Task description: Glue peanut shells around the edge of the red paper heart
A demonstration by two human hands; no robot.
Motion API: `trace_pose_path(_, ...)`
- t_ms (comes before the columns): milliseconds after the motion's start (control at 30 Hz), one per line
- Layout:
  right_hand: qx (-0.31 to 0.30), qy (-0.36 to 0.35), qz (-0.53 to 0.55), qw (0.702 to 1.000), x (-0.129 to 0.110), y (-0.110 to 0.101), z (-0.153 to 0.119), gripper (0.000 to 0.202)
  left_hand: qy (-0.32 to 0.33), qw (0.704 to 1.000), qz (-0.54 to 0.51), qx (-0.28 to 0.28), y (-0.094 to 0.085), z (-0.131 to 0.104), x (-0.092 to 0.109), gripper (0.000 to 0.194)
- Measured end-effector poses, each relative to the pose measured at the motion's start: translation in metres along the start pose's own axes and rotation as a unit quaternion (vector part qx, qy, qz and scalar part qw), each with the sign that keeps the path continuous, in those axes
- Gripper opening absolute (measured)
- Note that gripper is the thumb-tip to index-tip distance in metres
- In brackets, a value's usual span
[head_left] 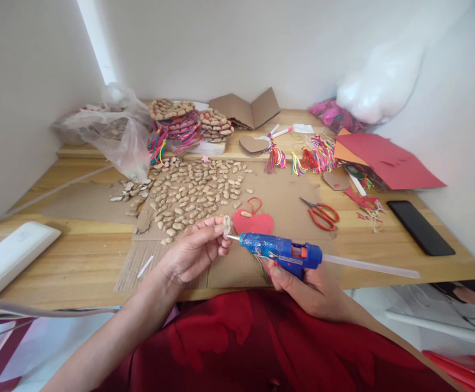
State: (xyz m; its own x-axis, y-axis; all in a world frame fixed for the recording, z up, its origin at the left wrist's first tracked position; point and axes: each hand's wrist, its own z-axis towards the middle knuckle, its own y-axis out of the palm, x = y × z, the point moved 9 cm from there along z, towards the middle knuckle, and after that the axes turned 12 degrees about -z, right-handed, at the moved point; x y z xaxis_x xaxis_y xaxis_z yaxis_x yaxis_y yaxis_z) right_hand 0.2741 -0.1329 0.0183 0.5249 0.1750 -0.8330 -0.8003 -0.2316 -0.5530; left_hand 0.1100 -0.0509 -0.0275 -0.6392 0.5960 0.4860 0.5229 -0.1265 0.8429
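Observation:
Between thumb and fingers, my left hand (199, 247) pinches a peanut shell (226, 224). My right hand (311, 288) is wrapped round the handle of a blue glue gun (280, 251), its nozzle pointing left at the shell; whether they touch is hard to tell. A clear glue stick (370, 265) sticks out of the gun's back. Just behind the nozzle lies a red paper heart (257, 223) with a red loop and one peanut shell (245, 214) on it. Many peanut shells (192, 188) are spread on the cardboard (278, 190) to the left.
Orange-handled scissors (323, 215) and a black phone (420, 227) lie to the right. Behind are peanut-covered pieces (172, 109), cardboard hearts (254, 144), colourful tassels (319, 155) and red paper (388, 158). A plastic bag (127, 141) and a white case (17, 256) are at left.

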Motion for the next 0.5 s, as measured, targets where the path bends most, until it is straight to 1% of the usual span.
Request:
trace_pose_path(267,-0.009,0.02,-0.017,1.0,0.0006,0.0002,0.0007,0.026,-0.001,1.0,-0.006,0.003,0.0018,0.0007,-0.0007,0.025)
trace_pose_path(500,-0.006,0.01,-0.029,1.0,0.002,-0.0002,-0.0001,0.024,-0.006,1.0,-0.017,0.006,0.0022,0.0001,-0.0021,0.025)
